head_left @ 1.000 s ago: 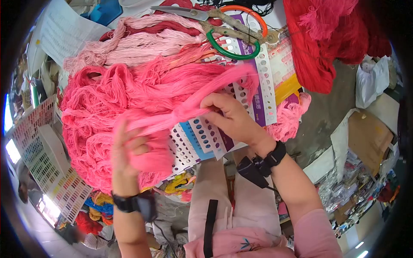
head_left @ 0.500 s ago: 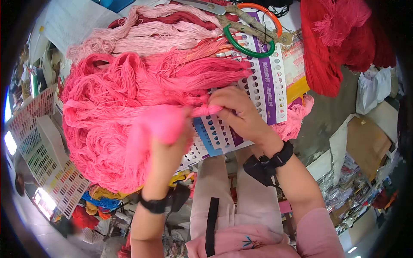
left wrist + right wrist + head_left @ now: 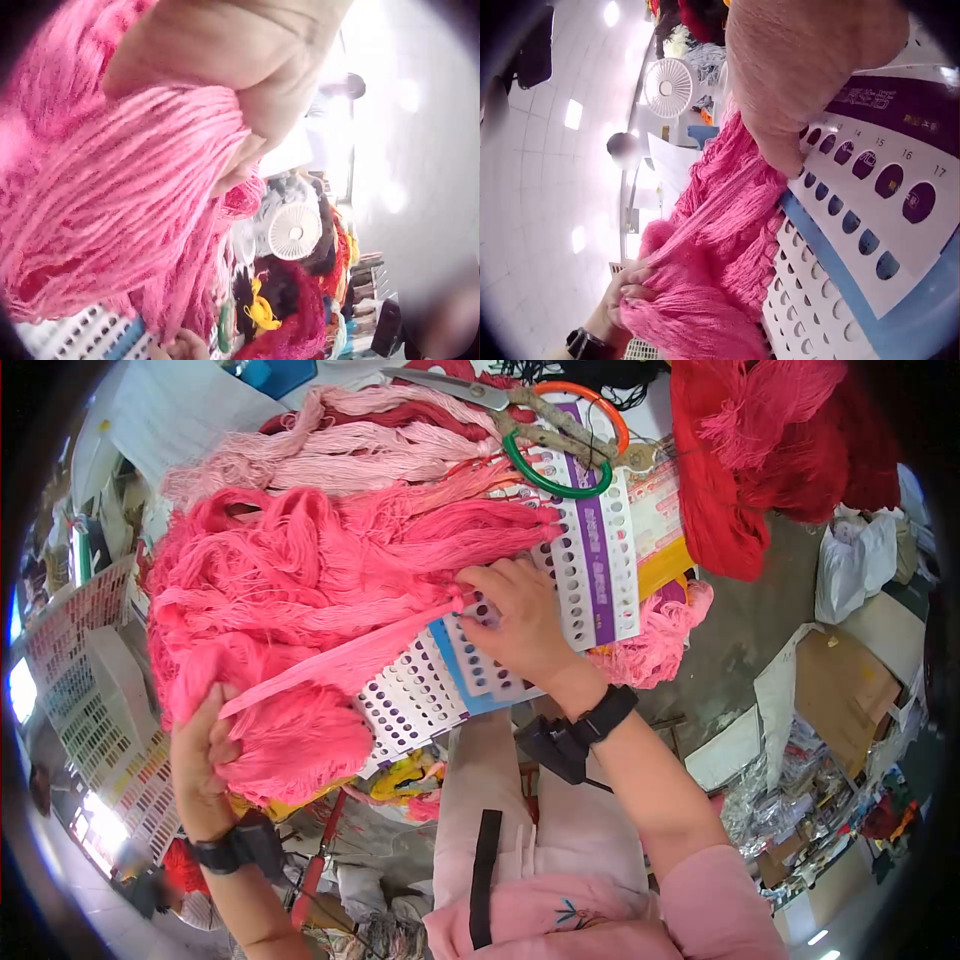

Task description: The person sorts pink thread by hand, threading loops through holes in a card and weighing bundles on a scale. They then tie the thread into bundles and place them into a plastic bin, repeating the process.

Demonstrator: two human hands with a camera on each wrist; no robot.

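My left hand (image 3: 205,745) grips a hank of pink thread (image 3: 150,187) at the lower left of the heap, its strands looped over and past the fingers. From there a straight strand bundle (image 3: 340,660) runs up to a small knot (image 3: 458,602) at the edge of a punched card (image 3: 490,665). My right hand (image 3: 525,620) rests on that card, thumb and fingers spread on either side of the knot. In the right wrist view the card shows numbered holes, with a blue card (image 3: 896,330) beneath it. The heap of pink thread (image 3: 300,560) fills the left side.
Scissors (image 3: 560,435) with orange and green handles lie at the top across the cards. Pale pink hanks (image 3: 400,450) are behind the heap, and red thread (image 3: 725,490) hangs at the upper right. A colour chart (image 3: 85,670) stands at the left.
My left hand has swung from the knot down to the lower left, drawing the pink hank out straight. My right hand has shifted slightly left and its fingers have spread at the knot.
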